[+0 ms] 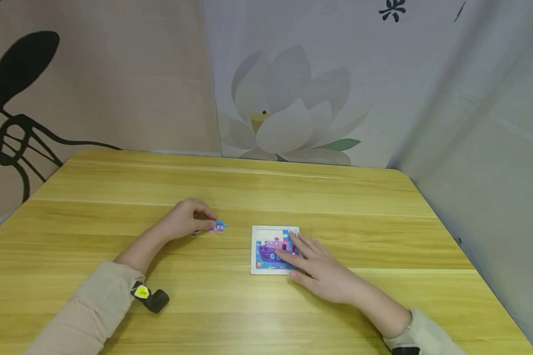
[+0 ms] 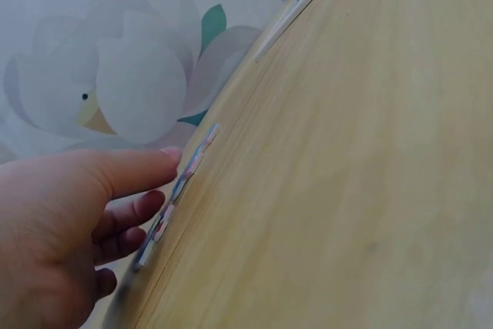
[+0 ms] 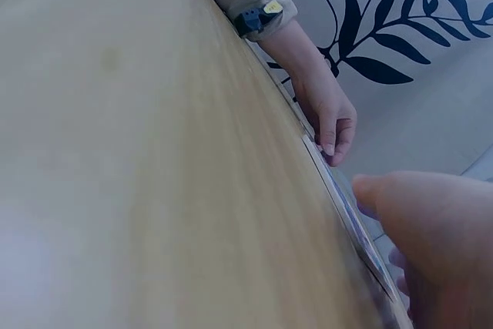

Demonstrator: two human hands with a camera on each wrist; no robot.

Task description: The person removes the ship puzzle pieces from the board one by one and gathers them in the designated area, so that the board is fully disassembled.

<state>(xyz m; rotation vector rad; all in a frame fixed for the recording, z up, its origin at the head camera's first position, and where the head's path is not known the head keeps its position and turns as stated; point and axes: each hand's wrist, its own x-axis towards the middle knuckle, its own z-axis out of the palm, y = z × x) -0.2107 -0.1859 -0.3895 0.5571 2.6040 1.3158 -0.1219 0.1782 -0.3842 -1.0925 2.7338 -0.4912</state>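
Observation:
My left hand is low over the table, left of the puzzle board. Its thumb and index finger come together at a small blue and pink puzzle piece, pinching its edge. In the left wrist view the piece lies almost flat on the table, with another piece close by, under the fingers. My right hand rests with spread fingers on the right side of a white-framed puzzle board. The board's picture of a purple and pink ship is partly filled, with a pale bare area along its top. The fingers hide its right part.
The board and pieces lie on a wide wooden table. Behind it hangs a pale curtain printed with a flower, and more fabric runs along the right edge. A black wrist camera is strapped to the left sleeve.

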